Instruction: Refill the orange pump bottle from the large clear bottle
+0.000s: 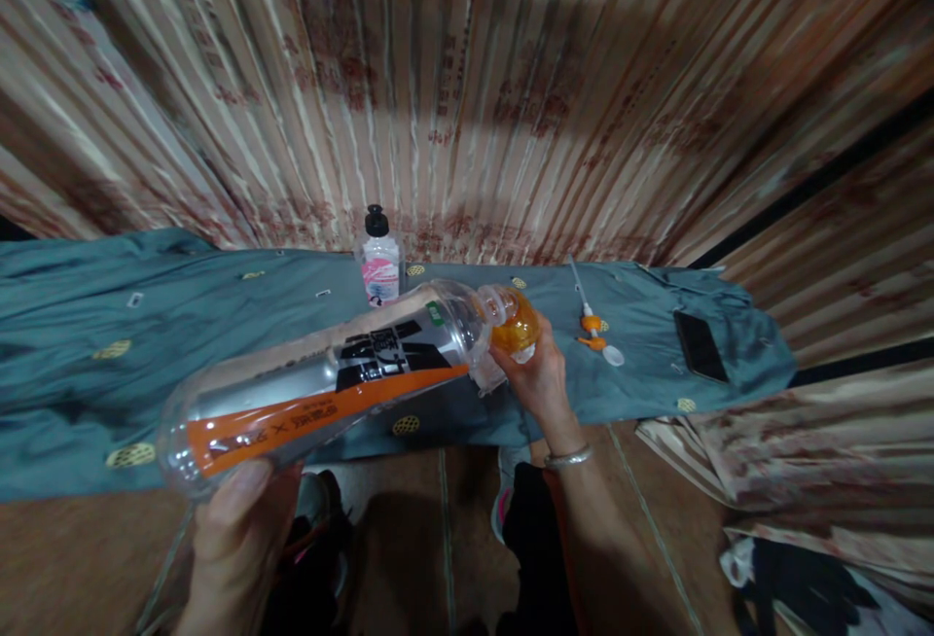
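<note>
At the left, the left hand (pixel 237 529) is curled around the base of a large clear plastic bottle (pixel 328 383), thumb pressed on its rounded bottom. The bottle lies nearly level above the bench (pixel 88 325), neck pointing right, and appears empty; it should be light, thin-walled and easily dented, with a smooth, slippery skin. Its glossy wrap label in silver, black and orange gives a slightly better purchase than the bare plastic, though base and neck look like the firmest places to hold.

Behind it, a small squat bottle (pixel 379 266) with a black cap and a pink label stands upright on the bench's teal cloth, which is soft and creased.

At the bottle's mouth, the right hand (pixel 536 373) is closed around a small translucent orange container (pixel 515 323), touching or just beside the neck. Further right lie a white spoon-like tool (pixel 594 325) with orange fittings and a flat black phone (pixel 699 346). Pleated patterned curtains hang behind.
</note>
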A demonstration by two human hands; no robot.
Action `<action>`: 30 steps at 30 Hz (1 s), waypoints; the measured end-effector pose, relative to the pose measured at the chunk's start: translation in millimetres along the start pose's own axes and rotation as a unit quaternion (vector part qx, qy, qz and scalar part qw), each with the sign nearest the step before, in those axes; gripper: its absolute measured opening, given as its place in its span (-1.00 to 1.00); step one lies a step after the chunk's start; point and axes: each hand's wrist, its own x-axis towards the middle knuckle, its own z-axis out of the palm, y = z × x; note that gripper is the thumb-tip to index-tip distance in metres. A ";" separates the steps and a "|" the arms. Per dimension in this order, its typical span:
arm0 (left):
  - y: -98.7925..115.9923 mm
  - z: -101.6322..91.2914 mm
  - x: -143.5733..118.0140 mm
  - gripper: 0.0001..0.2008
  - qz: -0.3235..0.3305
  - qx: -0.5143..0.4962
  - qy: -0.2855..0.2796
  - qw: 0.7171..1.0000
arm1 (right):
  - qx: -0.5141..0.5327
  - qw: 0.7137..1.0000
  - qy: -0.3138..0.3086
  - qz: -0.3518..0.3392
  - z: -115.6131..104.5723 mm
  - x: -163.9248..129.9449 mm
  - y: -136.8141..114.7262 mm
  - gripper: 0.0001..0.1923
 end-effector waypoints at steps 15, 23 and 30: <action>1.8 2.2 -0.6 -0.71 0.006 0.008 0.020 1.000 | -0.007 1.000 0.000 0.002 -0.2 0.3 1.5 -0.29; 7.2 5.2 -8.3 -0.68 -0.011 0.029 0.031 0.999 | -0.008 1.000 0.002 0.001 -0.1 0.7 1.5 -0.28; 8.3 5.2 -7.0 -0.62 0.002 0.013 0.028 1.000 | -0.015 1.000 -0.001 0.000 -0.7 0.1 0.5 -0.29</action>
